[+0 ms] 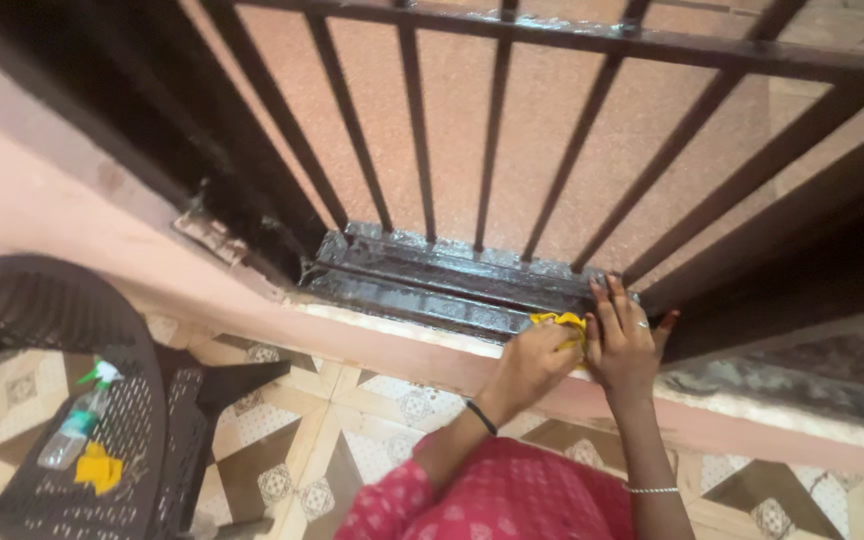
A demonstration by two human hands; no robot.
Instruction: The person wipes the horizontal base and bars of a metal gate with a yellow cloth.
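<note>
grille [492, 130] above both hands | chair [62, 380] far left of hands, bottle [80, 418] and yellow rag on it | sill [422, 285] under hands | right hand [624, 345] flat, fingers spread, on sill | left hand [537, 362] closed on cloth [559, 324], touching right hand

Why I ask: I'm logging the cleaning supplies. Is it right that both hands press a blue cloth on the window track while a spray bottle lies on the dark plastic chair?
Not quite: the cloth is yellow, not blue, as the head view shows. The left hand and right hand do press it on the window track, and the spray bottle does lie on the dark plastic chair.
</note>
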